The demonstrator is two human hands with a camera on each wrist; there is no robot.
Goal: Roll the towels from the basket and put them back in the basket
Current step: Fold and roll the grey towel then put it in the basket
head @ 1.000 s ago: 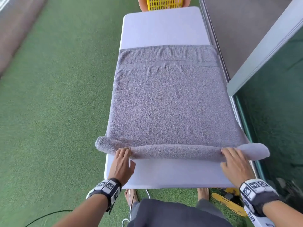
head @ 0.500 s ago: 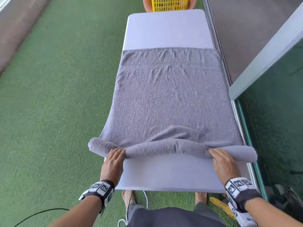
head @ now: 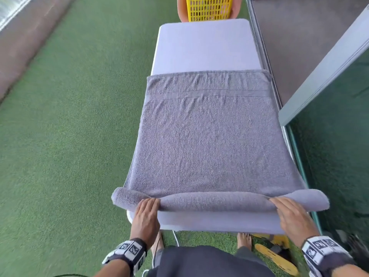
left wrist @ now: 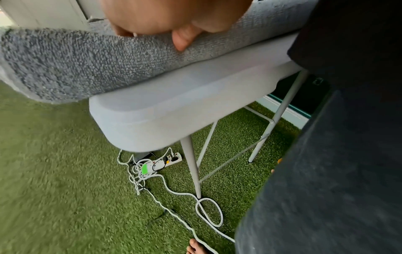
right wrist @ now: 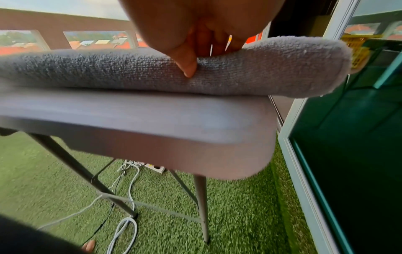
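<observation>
A grey towel (head: 209, 140) lies spread lengthwise on the white table (head: 205, 47). Its near end is rolled into a tube (head: 215, 200) that overhangs both table sides. My left hand (head: 148, 205) grips the roll near its left end, fingers over the top and thumb (left wrist: 182, 41) against the near side of the towel (left wrist: 87, 63). My right hand (head: 283, 206) holds the roll near its right end the same way, thumb (right wrist: 187, 67) pressed into the towel (right wrist: 239, 72). The yellow basket (head: 208, 9) stands beyond the table's far end.
An orange chair (head: 182, 9) carries the basket. A glass door and frame (head: 339, 156) run close along the table's right side. Cables and a power strip (left wrist: 172, 159) lie on the green turf under the table, by my bare feet. A yellow object (head: 275, 258) lies at floor right.
The roll bulged upward in the middle half a second ago and now lies straight and even. Both hands stay at the same ends of it.
</observation>
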